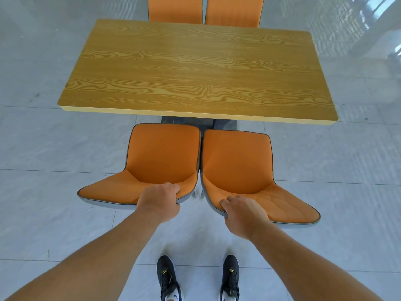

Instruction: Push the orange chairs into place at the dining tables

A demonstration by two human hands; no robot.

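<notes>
At chair backs: left hand (159,200) fingers clamp left chair (160,157); right hand (243,216) fingers clamp right chair (238,161).

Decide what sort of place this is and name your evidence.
Probably a canteen or dining hall: a bare rectangular wood-grain table, four matching orange padded chairs, two near and two far, and a glossy grey tiled floor.

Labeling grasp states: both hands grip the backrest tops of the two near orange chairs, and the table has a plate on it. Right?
Not quite. In the head view the left hand and right hand do grip the two near chairs' backrest tops, but the table is bare: no plate.
</notes>
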